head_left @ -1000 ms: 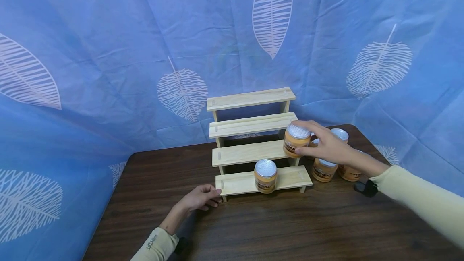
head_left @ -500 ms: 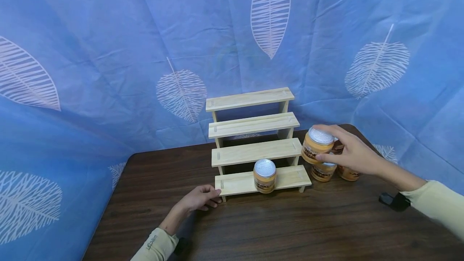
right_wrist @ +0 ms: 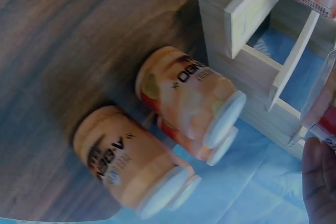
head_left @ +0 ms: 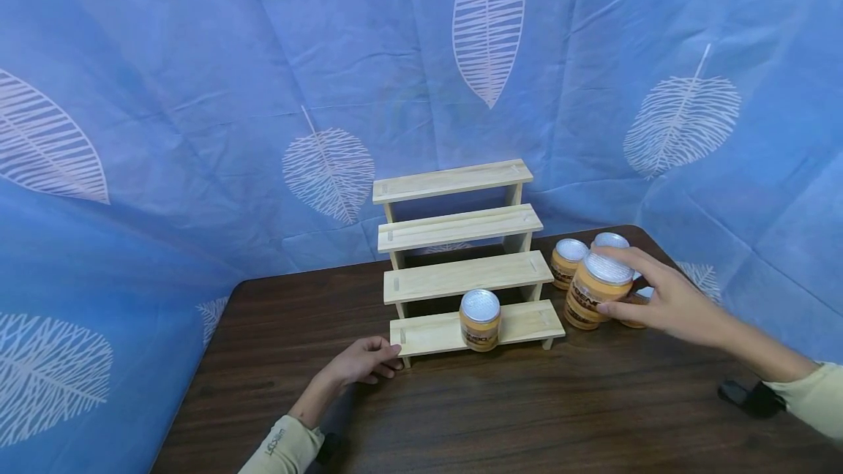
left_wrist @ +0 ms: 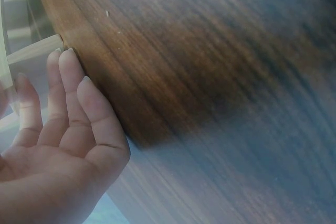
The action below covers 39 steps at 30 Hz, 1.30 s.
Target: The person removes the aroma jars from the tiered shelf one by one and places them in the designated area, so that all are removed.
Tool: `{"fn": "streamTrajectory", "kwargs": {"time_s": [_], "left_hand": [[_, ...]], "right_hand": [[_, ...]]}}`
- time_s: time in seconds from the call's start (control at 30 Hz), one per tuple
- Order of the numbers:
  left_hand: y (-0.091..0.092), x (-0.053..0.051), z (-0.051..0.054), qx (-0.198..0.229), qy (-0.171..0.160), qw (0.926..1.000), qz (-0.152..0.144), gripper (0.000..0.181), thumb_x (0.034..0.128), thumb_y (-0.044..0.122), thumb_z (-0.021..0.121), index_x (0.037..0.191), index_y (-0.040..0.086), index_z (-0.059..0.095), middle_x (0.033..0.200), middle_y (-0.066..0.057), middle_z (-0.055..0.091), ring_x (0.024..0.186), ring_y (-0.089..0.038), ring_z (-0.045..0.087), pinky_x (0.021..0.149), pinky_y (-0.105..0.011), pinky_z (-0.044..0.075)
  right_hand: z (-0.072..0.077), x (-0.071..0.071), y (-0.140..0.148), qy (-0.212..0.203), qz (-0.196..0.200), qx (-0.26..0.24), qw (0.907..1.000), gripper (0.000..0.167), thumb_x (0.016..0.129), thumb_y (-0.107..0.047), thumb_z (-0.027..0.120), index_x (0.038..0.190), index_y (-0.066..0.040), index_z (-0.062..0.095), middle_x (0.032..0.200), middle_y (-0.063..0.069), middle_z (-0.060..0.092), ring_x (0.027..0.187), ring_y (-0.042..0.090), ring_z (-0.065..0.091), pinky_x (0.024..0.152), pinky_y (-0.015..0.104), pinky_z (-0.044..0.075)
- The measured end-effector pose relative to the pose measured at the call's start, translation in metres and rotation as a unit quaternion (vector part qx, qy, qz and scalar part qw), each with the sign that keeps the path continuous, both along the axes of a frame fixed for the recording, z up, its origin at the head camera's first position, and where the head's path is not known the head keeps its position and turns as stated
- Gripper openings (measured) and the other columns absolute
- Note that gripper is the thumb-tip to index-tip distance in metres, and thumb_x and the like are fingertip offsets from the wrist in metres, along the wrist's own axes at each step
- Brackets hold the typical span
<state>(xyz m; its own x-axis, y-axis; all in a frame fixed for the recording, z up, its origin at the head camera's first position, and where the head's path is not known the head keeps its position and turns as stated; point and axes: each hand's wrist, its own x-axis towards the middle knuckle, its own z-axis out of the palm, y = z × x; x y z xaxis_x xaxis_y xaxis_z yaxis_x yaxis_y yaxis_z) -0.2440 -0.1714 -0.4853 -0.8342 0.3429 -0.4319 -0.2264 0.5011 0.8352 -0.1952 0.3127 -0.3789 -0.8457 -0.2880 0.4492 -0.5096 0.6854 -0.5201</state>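
Observation:
My right hand point(head_left: 678, 306) grips an orange jar point(head_left: 596, 292) with a silvery lid, thumb on the near side and fingers at the lid. The jar is raised, to the right of a four-step wooden shelf point(head_left: 437, 281), overlapping other jars in the head view. In the right wrist view, part of the held jar point(right_wrist: 324, 90) shows by the fingertips. My left hand point(head_left: 365, 359) pinches the left end of the lowest step, its other fingers loosely bent in the left wrist view. A similar jar point(head_left: 481, 322) stands upright near the middle of that step.
Several more orange jars point(right_wrist: 134, 158) stand grouped on the dark wooden table point(head_left: 263, 357), right of the shelf. One jar point(head_left: 564, 267) is close beside the shelf's right side. Blue cloth point(head_left: 217, 130) with white leaf prints hangs behind the table.
My right hand has carried the jar from the shelf's right end rightward and slightly nearer, uncovering a jar behind. The left hand keeps its place; the jar on the lowest step stays put.

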Motion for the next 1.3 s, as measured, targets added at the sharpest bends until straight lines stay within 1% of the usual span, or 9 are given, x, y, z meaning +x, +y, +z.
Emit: {"fn": "streamTrajectory", "kwargs": {"time_s": [0.13,0.33,0.43,0.63,0.8,1.03,1.1,1.2,1.3], "left_hand": [[0.0,0.001,0.001,0.001,-0.001,1.0,0.003,0.039,0.1006,0.046,0.057,0.096,0.008,0.061,0.104,-0.007,0.075,0.089,-0.016,0.07,0.076,-0.035,0.051],[0.0,0.001,0.001,0.002,0.001,1.0,0.003,0.038,0.101,0.045,0.057,0.096,0.008,0.062,0.104,-0.007,0.075,0.088,-0.016,0.07,0.076,-0.035,0.051],[-0.001,0.001,0.001,0.002,0.003,1.0,0.0,0.039,0.1008,0.046,0.057,0.096,0.008,0.061,0.105,-0.007,0.074,0.089,-0.017,0.07,0.076,-0.036,0.051],[-0.002,0.0,0.001,0.004,0.004,1.0,-0.005,0.04,0.1001,0.048,0.057,0.096,0.008,0.061,0.106,-0.007,0.074,0.092,-0.017,0.07,0.079,-0.037,0.052],[-0.002,0.001,0.0,0.006,0.005,0.9999,-0.009,0.042,0.0994,0.049,0.058,0.096,0.008,0.061,0.106,-0.006,0.074,0.091,-0.016,0.07,0.079,-0.037,0.052],[-0.001,0.002,0.0,0.003,0.005,1.0,-0.007,0.043,0.0997,0.049,0.058,0.096,0.006,0.06,0.107,-0.006,0.073,0.091,-0.015,0.07,0.079,-0.037,0.052],[-0.001,0.001,0.001,0.003,0.004,1.0,-0.007,0.042,0.1,0.048,0.057,0.097,0.006,0.06,0.107,-0.006,0.074,0.091,-0.016,0.07,0.079,-0.038,0.052],[-0.001,0.001,0.0,0.004,0.003,1.0,-0.007,0.042,0.1002,0.047,0.057,0.098,0.006,0.061,0.107,-0.006,0.074,0.091,-0.016,0.07,0.079,-0.037,0.052],[-0.001,0.001,0.001,0.005,0.002,1.0,-0.008,0.041,0.1004,0.047,0.057,0.098,0.006,0.061,0.106,-0.005,0.074,0.091,-0.016,0.07,0.079,-0.037,0.051]], "right_hand": [[-0.008,0.006,0.004,0.009,0.006,0.005,0.9999,0.09,0.072,-0.005,0.089,0.15,-0.018,0.045,0.134,-0.02,0.047,0.101,-0.008,0.05,0.071,0.015,0.046],[-0.023,0.013,0.01,-0.001,0.008,0.016,0.9998,0.086,0.074,-0.008,0.089,0.149,-0.016,0.047,0.132,-0.026,0.043,0.108,-0.014,0.046,0.069,0.023,0.05],[-0.031,0.015,0.011,0.007,0.004,0.027,0.9996,0.087,0.072,-0.009,0.09,0.148,-0.016,0.047,0.133,-0.025,0.044,0.112,-0.014,0.044,0.073,0.021,0.048],[-0.047,0.019,0.012,0.004,0.01,0.023,0.9997,0.088,0.073,-0.01,0.09,0.149,-0.016,0.046,0.133,-0.024,0.045,0.11,-0.015,0.044,0.069,0.019,0.046],[-0.06,0.021,0.015,0.017,0.003,0.027,0.9995,0.088,0.071,-0.01,0.091,0.147,-0.015,0.048,0.135,-0.022,0.045,0.116,-0.017,0.042,0.078,0.01,0.042],[-0.077,0.024,0.019,-0.001,-0.015,0.03,0.9994,0.085,0.073,-0.015,0.09,0.147,-0.019,0.048,0.155,0.009,0.04,0.134,-0.021,0.021,0.087,0.005,0.033],[-0.082,0.025,0.02,-0.005,-0.016,0.029,0.9994,0.084,0.074,-0.016,0.09,0.147,-0.02,0.048,0.158,0.011,0.036,0.135,-0.021,0.018,0.084,0.007,0.035],[-0.09,0.025,0.021,-0.008,-0.017,0.022,0.9996,0.084,0.074,-0.015,0.09,0.147,-0.019,0.048,0.158,-0.005,0.034,0.136,-0.016,0.029,0.078,0.012,0.039],[-0.097,0.025,0.022,-0.01,-0.021,0.017,0.9996,0.084,0.074,-0.016,0.09,0.147,-0.018,0.048,0.145,-0.023,0.038,0.118,-0.013,0.044,0.068,0.019,0.044]]}}
